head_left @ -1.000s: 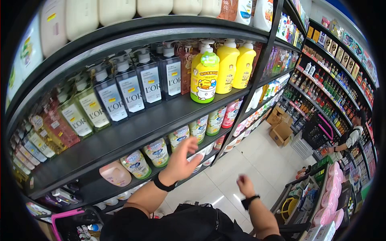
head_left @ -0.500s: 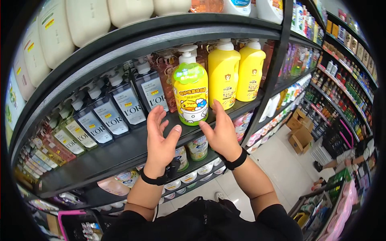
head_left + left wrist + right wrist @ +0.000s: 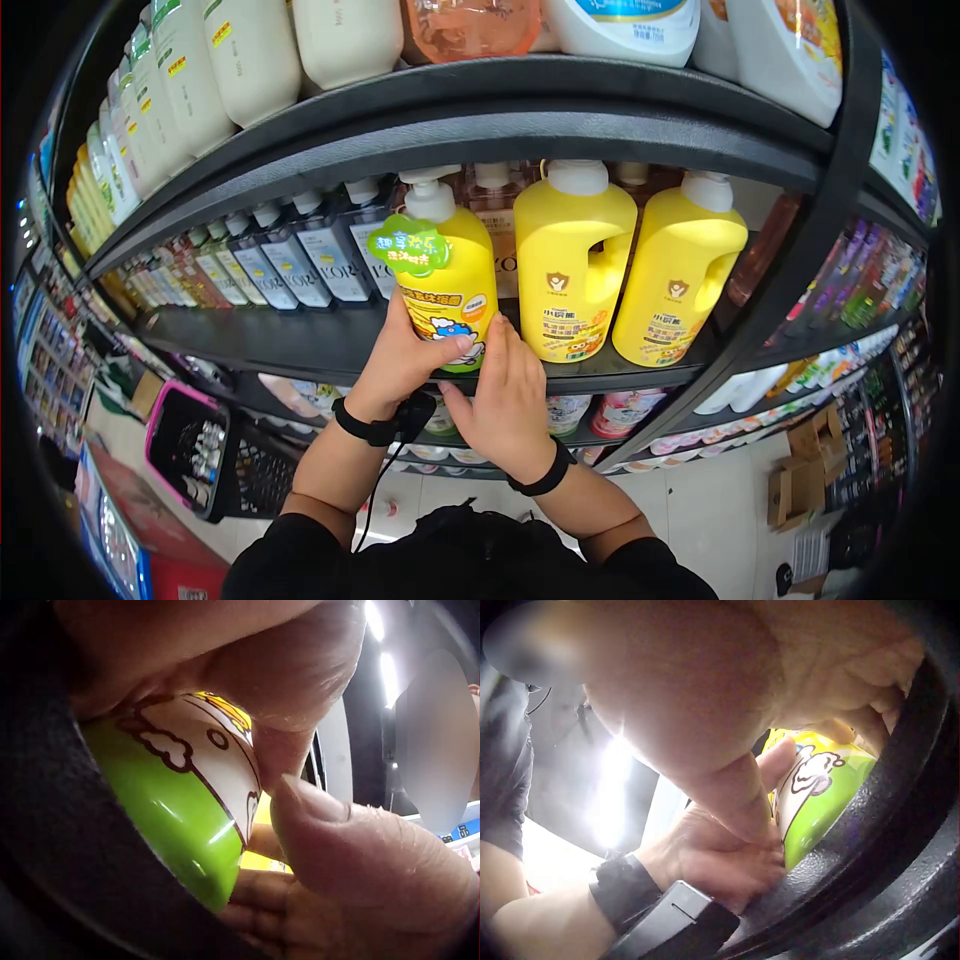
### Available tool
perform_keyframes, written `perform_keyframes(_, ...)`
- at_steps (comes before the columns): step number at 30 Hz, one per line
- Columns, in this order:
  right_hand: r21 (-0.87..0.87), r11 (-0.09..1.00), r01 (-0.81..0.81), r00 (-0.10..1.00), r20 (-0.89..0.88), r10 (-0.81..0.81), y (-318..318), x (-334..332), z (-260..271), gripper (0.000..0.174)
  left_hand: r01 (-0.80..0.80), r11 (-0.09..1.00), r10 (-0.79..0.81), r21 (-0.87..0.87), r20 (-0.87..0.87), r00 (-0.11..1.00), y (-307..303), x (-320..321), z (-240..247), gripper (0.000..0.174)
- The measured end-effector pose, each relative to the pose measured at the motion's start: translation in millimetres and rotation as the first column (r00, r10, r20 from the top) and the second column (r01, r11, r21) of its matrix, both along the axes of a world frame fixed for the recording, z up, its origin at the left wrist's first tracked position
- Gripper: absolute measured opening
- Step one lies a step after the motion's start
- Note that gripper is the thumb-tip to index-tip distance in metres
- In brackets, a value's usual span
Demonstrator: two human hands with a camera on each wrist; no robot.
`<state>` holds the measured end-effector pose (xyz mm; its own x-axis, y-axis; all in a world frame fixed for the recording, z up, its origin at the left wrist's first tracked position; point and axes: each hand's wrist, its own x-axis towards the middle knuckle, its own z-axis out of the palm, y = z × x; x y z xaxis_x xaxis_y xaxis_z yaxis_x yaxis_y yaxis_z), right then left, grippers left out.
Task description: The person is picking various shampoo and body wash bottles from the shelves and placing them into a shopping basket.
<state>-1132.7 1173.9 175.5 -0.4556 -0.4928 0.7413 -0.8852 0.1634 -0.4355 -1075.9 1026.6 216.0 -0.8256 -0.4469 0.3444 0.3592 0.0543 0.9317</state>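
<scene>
A yellow pump bottle (image 3: 462, 245) with a green base, cartoon print and green cloud-shaped tag stands at the front of the middle shelf. My left hand (image 3: 400, 358) grips its lower left side, the thumb across the front and the fingers partly hidden behind it. Along the lower right side lies my right hand (image 3: 508, 402), its fingers straight and its thumb held apart. The left wrist view shows the bottle's green base (image 3: 176, 817) close up, with the right thumb (image 3: 367, 855) in front. In the right wrist view the left hand (image 3: 712, 859) reaches the same bottle.
Two yellow handled bottles, one nearer (image 3: 575, 260) and one farther right (image 3: 680, 275), stand beside it. Dark L'OR-labelled bottles (image 3: 330, 255) line the shelf to the left. Overhead runs the upper shelf edge (image 3: 480, 120). A pink-rimmed black basket (image 3: 172, 390) stands lower left.
Both hands have come up to the yellow pump bottle; the left now grips it and the right lies against its side. The head view has moved closer and turned.
</scene>
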Motion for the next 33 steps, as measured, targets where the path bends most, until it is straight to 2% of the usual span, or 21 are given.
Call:
perform_keyframes(3, -0.025, 0.997, -0.069, 0.998, -0.012, 0.069, 7.8, -3.5, 3.0, 0.091, -0.13, 0.991, 0.131, -0.045, 0.034, 0.991, 11.0, 8.4, -2.6, 0.086)
perform_keyframes(8, -0.078, 0.944, -0.322, 0.942, 0.072, 0.327, 27.7, 3.0, 6.4, 0.089, -0.264, 0.964, 0.262, -0.035, -0.048, 0.964, 37.5, 42.1, -1.5, 0.088)
perform_keyframes(11, -0.099, 0.881, -0.463, 0.872, 0.127, 0.473, 32.9, 26.4, 6.7, 0.086, -0.313, 0.947, 0.313, -0.068, -0.002, 0.95, 42.7, 84.9, -5.7, 0.092)
perform_keyframes(13, -0.122, 0.827, -0.549, 0.821, 0.109, 0.561, 33.2, 46.5, 4.7, 0.085, -0.362, 0.931, 0.36, -0.04, -0.05, 0.932, 50.0, 115.4, -9.8, 0.096)
perform_keyframes(15, -0.094, 0.773, -0.628, 0.761, 0.136, 0.635, 36.0, 66.4, 9.4, 0.079, -0.365, 0.931, 0.362, -0.011, -0.098, 0.927, 52.5, 148.7, -14.8, 0.097)
perform_keyframes(17, -0.076, 0.698, -0.712, 0.681, 0.171, 0.712, 36.2, 87.1, 9.2, 0.075, -0.382, 0.924, 0.38, -0.011, -0.076, 0.922, 53.9, 188.1, -23.2, 0.101)
perform_keyframes(19, -0.011, 0.68, -0.733, 0.662, 0.214, 0.718, 33.3, 108.6, 5.7, 0.062, -0.386, 0.921, 0.389, 0.052, -0.077, 0.918, 59.9, 229.4, -32.6, 0.102)
perform_keyframes(21, 0.004, 0.523, -0.853, 0.47, 0.445, 0.763, 19.1, 118.2, -1.7, 0.055, -0.386, 0.909, 0.397, 0.156, -0.044, 0.917, 66.6, 274.4, -54.8, 0.103)
perform_keyframes(22, -0.057, 0.442, -0.895, 0.352, 0.517, 0.78, 6.7, 123.1, -8.2, 0.056, -0.395, 0.899, 0.405, 0.186, -0.016, 0.914, 69.9, 299.0, -67.9, 0.103)
perform_keyframes(23, -0.126, 0.366, -0.922, 0.23, 0.583, 0.779, -4.3, 133.9, -12.9, 0.057, -0.402, 0.889, 0.409, 0.217, 0.014, 0.912, 75.2, 325.9, -79.3, 0.104)
perform_keyframes(24, -0.253, 0.294, -0.922, 0.077, 0.624, 0.778, -13.6, 149.6, -11.4, 0.06, -0.353, 0.902, 0.348, 0.249, 0.064, 0.935, 77.5, 349.6, -85.2, 0.104)
perform_keyframes(25, -0.382, 0.231, -0.895, -0.073, 0.636, 0.768, -23.4, 168.2, -7.2, 0.064, -0.404, 0.887, 0.395, 0.225, 0.086, 0.915, 81.4, 372.7, -95.4, 0.104)
perform_keyframes(26, -0.368, 0.178, -0.913, -0.114, 0.646, 0.754, -32.0, 189.2, -1.1, 0.071, -0.448, 0.873, 0.435, 0.192, 0.105, 0.894, 86.9, 397.0, -108.3, 0.103)
perform_keyframes(28, -0.186, 0.062, -0.98, -0.076, 0.652, 0.754, -51.1, 236.2, 3.8, 0.074, -0.515, 0.852, 0.497, 0.096, 0.159, 0.853, 93.9, 448.0, -132.9, 0.101)
perform_keyframes(29, -0.096, 0.008, -0.995, -0.057, 0.653, 0.755, -59.6, 262.4, 4.3, 0.075, -0.588, 0.807, 0.582, -0.053, 0.24, 0.777, 98.4, 478.0, -147.8, 0.1)
perform_keyframes(30, 0.117, -0.006, -0.993, 0.05, 0.475, 0.879, -69.8, 286.8, 6.9, 0.07, -0.6, 0.77, 0.638, -0.218, 0.292, 0.712, 100.7, 507.0, -154.7, 0.099)
perform_keyframes(31, 0.193, -0.062, -0.979, 0.05, 0.528, 0.847, -76.4, 312.1, 8.0, 0.057, -0.597, 0.713, 0.7, -0.368, 0.323, 0.637, 103.8, 529.5, -158.4, 0.097)
perform_keyframes(33, 0.3, -0.164, -0.94, -0.014, 0.444, 0.896, -97.7, 356.7, -10.8, 0.045, -0.647, 0.624, 0.781, -0.439, 0.317, 0.538, 112.3, 566.2, -157.5, 0.094)
